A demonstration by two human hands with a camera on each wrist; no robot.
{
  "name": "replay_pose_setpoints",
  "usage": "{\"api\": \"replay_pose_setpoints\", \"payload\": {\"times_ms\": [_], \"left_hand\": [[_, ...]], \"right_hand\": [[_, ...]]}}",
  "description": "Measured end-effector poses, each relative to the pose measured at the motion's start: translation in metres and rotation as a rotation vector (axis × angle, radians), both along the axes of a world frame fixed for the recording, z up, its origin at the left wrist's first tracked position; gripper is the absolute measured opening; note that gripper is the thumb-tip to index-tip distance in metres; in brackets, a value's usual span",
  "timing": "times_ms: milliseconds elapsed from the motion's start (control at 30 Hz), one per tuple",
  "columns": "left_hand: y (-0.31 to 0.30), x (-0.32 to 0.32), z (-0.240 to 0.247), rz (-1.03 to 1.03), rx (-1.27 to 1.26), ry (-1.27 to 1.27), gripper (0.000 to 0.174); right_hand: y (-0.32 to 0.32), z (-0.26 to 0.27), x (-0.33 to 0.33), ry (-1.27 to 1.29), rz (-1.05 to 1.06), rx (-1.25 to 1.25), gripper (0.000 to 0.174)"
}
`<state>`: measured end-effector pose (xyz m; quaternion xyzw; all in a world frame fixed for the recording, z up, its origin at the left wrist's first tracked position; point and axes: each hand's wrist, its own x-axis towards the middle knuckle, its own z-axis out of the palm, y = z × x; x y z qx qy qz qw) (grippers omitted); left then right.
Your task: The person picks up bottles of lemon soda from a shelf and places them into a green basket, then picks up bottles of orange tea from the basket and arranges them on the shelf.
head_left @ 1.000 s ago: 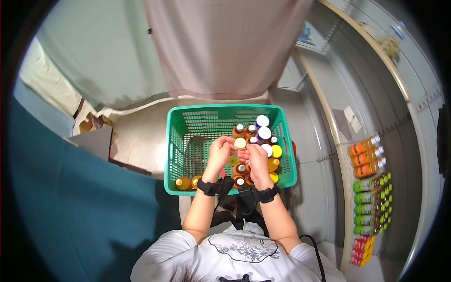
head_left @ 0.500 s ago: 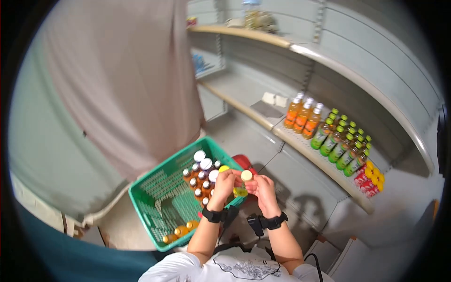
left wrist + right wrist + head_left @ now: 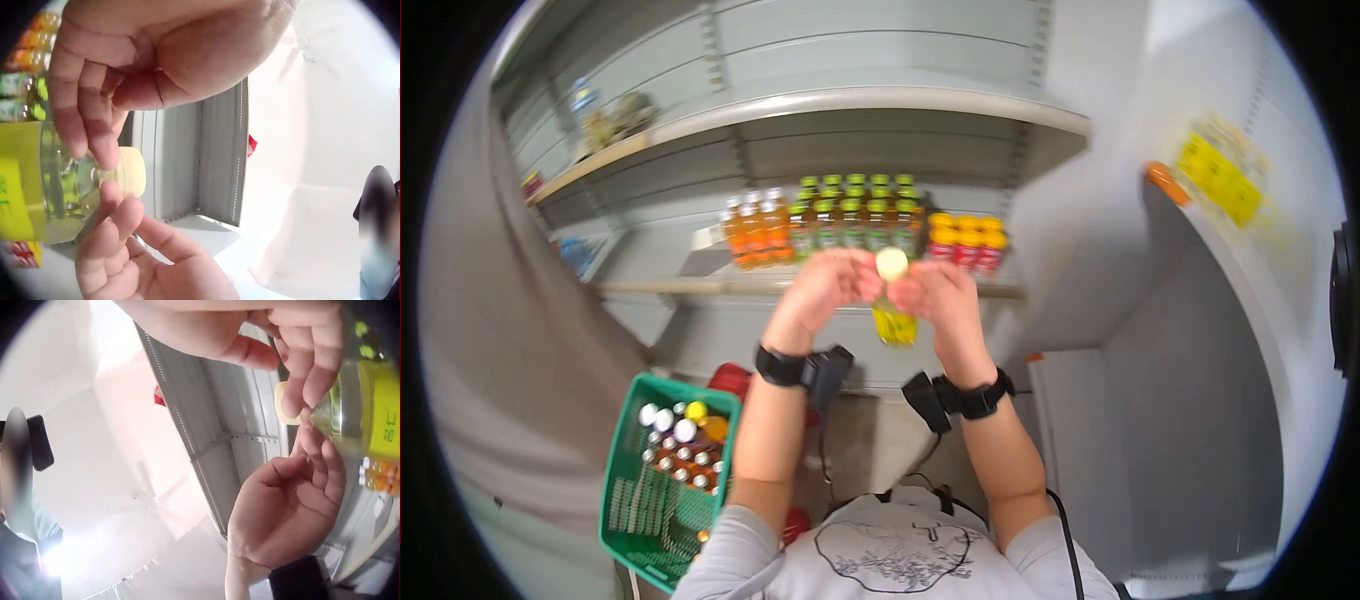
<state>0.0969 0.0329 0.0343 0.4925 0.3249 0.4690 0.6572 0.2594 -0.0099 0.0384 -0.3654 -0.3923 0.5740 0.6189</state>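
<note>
A clear bottle with a yellow-green label and a pale yellow cap is held up in front of the shelf. My left hand supports it from the left side, with bent fingertips at the neck just under the cap. From the other side my right hand holds the same neck, its fingers close to the left ones. Both wrist views show the label below the hands. Behind the bottle stand rows of green-capped bottles.
Orange-labelled bottles and red cans with yellow tops flank the green-capped rows on the shelf. Another shelf overhangs them. A green basket holding several bottles stands at lower left, and a white partition rises on the right.
The head view has turned right, from the basket to the shelf. Both hands have carried the bottle from over the basket to in front of the shelf, keeping their hold at its neck.
</note>
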Motion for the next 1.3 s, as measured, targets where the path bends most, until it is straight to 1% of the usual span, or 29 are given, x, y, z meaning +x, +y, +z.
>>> {"api": "replay_pose_setpoints", "payload": {"times_ms": [33,100,133,233,300,333,400,467,567,633,667,700,733,767,833,867,900,967,1000,1100,1133,1233,1300], "left_hand": [[0.010,0.023,0.016,-0.066,0.011,-0.029,0.022],[0.018,0.074,0.054,-0.091,0.034,0.033,0.022],[0.016,0.098,0.073,-0.104,0.090,0.057,0.023],[0.029,0.161,0.111,-0.266,0.198,0.032,0.027],[0.030,0.201,0.138,-0.306,0.183,-0.004,0.021],[0.039,0.220,0.148,-0.381,0.175,-0.036,0.019],[0.048,0.254,0.173,-0.479,0.240,-0.026,0.017],[0.050,0.288,0.199,-0.465,0.263,0.033,0.021],[0.046,0.335,0.229,-0.507,0.329,0.066,0.020],[0.063,0.370,0.241,-0.586,0.317,0.059,0.021],[0.072,0.387,0.243,-0.641,0.304,0.052,0.022],[0.075,0.403,0.244,-0.651,0.298,0.045,0.022],[0.075,0.419,0.246,-0.696,0.306,0.012,0.014],[0.077,0.432,0.247,-0.744,0.314,-0.019,0.011],[0.088,0.453,0.251,-0.865,0.328,-0.053,0.011],[0.094,0.463,0.254,-0.942,0.299,-0.051,0.012],[0.087,0.467,0.256,-0.875,0.285,-0.050,0.012],[0.089,0.485,0.258,-0.858,0.271,-0.052,0.013],[0.092,0.493,0.258,-0.869,0.304,-0.048,0.013],[0.100,0.509,0.259,-0.966,0.269,0.007,0.013],[0.103,0.513,0.258,-1.007,0.308,0.014,0.013],[0.110,0.528,0.248,-1.018,0.260,-0.053,0.014],[0.117,0.542,0.243,-1.074,0.282,-0.101,0.015]], "right_hand": [[-0.001,0.015,0.024,-0.015,-0.051,0.000,0.019],[-0.002,0.047,0.068,-0.012,-0.088,0.072,0.019],[-0.001,0.060,0.091,-0.019,-0.110,0.107,0.021],[0.000,0.096,0.153,-0.050,-0.180,0.167,0.025],[-0.008,0.123,0.184,-0.061,-0.269,0.195,0.024],[-0.009,0.136,0.199,-0.072,-0.308,0.228,0.022],[-0.012,0.159,0.224,-0.086,-0.394,0.286,0.018],[-0.022,0.183,0.242,-0.102,-0.477,0.323,0.014],[-0.029,0.204,0.277,-0.170,-0.592,0.379,0.014],[-0.030,0.212,0.301,-0.217,-0.654,0.394,0.014],[-0.030,0.216,0.314,-0.232,-0.668,0.380,0.016],[-0.028,0.219,0.325,-0.248,-0.680,0.367,0.019],[-0.027,0.221,0.332,-0.292,-0.722,0.369,0.018],[-0.024,0.223,0.337,-0.296,-0.735,0.360,0.018],[-0.022,0.225,0.342,-0.356,-0.866,0.386,0.018],[-0.022,0.226,0.343,-0.371,-0.882,0.385,0.019],[-0.022,0.227,0.347,-0.378,-0.905,0.375,0.019],[-0.017,0.230,0.358,-0.361,-0.994,0.389,0.019],[-0.013,0.232,0.368,-0.359,-1.015,0.380,0.019],[-0.006,0.234,0.382,-0.410,-1.037,0.346,0.023],[-0.005,0.233,0.383,-0.400,-1.063,0.327,0.023],[0.003,0.226,0.394,-0.379,-1.115,0.286,0.022],[0.005,0.220,0.401,-0.388,-1.115,0.309,0.023]]}}
